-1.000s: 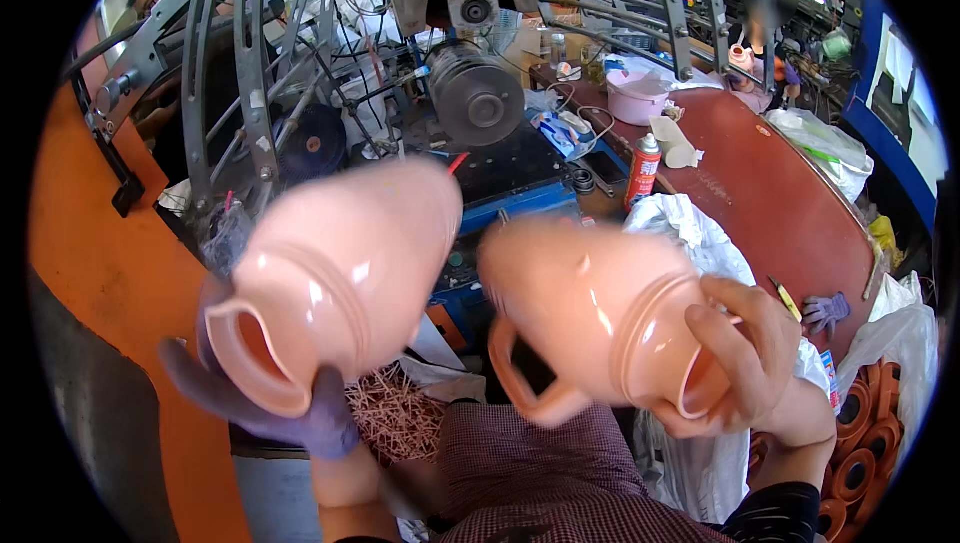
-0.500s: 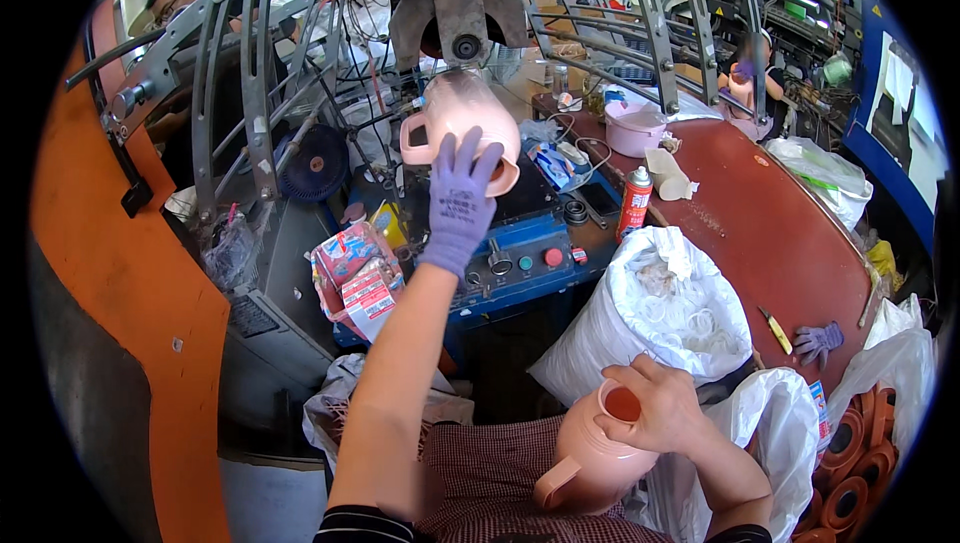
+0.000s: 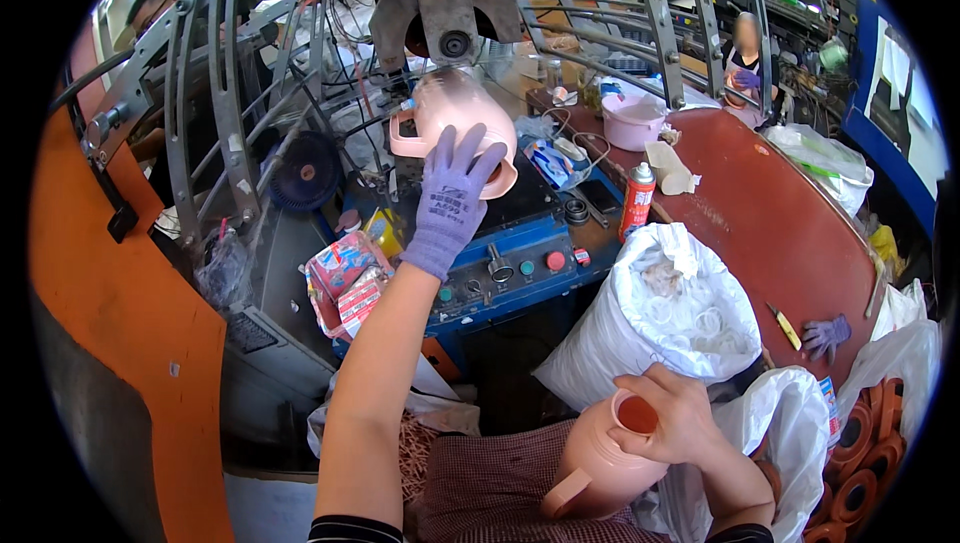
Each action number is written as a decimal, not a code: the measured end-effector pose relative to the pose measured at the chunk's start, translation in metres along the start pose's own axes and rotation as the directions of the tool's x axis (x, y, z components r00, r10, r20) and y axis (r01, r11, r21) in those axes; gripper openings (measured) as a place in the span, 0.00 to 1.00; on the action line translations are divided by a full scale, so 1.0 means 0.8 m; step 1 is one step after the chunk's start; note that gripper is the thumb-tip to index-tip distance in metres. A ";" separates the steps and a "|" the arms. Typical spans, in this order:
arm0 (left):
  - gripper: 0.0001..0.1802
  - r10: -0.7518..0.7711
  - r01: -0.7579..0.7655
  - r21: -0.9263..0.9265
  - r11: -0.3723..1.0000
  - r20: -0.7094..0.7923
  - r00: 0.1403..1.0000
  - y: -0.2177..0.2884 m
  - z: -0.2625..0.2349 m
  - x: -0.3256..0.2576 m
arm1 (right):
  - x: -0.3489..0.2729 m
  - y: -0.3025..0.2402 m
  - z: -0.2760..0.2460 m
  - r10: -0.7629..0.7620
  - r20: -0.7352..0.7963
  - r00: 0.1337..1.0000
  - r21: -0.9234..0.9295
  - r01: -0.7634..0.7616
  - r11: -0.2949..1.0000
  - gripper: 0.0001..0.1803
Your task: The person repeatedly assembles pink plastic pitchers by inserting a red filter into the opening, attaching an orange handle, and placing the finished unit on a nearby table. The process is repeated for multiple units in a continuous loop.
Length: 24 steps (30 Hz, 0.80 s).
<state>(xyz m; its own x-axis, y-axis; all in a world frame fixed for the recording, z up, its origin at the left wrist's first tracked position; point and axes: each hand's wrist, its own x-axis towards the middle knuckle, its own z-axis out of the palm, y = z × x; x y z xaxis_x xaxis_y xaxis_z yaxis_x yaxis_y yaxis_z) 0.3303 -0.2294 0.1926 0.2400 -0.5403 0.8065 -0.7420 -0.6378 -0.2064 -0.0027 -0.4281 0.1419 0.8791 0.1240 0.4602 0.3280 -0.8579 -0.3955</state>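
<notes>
Head view: left fingers [image 3: 467, 151] wide on pink jug [image 3: 453, 106], right fingers [image 3: 643, 387] tight round second jug [image 3: 598, 460], pale rings [image 3: 713, 330] in white sack [image 3: 600, 353].

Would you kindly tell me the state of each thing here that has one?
Left hand: gloved, fingers spread against the far pitcher.
Right hand: bare, gripping the near pitcher at its neck.
Far pitcher: tipped over, mouth facing lower right.
Near pitcher: tilted, mouth uncovered.
White sack: open, well filled.
Spray can: upright.
Pink tub: upright.
Utility knife: lying flat.
Spare glove: lying on the red table.
</notes>
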 end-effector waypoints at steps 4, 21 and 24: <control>0.37 -0.012 0.011 0.009 1.000 0.017 1.000 -0.006 -0.001 -0.003 | -0.003 -0.007 -0.003 -0.020 -0.031 0.999 0.038 0.021 0.999 0.28; 0.41 -0.143 0.210 -0.523 0.826 0.165 0.976 0.086 -0.044 -0.022 | -0.057 -0.012 0.006 0.075 -0.201 0.977 0.195 -0.035 0.980 0.31; 0.37 0.340 0.333 -0.831 0.447 0.502 0.795 0.223 -0.097 -0.068 | -0.098 0.022 -0.006 0.258 -0.267 0.929 0.574 -0.062 0.816 0.28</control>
<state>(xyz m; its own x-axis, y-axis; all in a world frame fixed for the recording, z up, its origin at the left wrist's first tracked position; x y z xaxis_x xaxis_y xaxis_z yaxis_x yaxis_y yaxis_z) 0.1359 -0.2710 0.1549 0.2524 -0.9221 0.2932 -0.7714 -0.0088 0.6363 -0.0674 -0.4555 0.1029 0.8088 -0.2390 0.5373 0.4120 -0.4218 -0.8077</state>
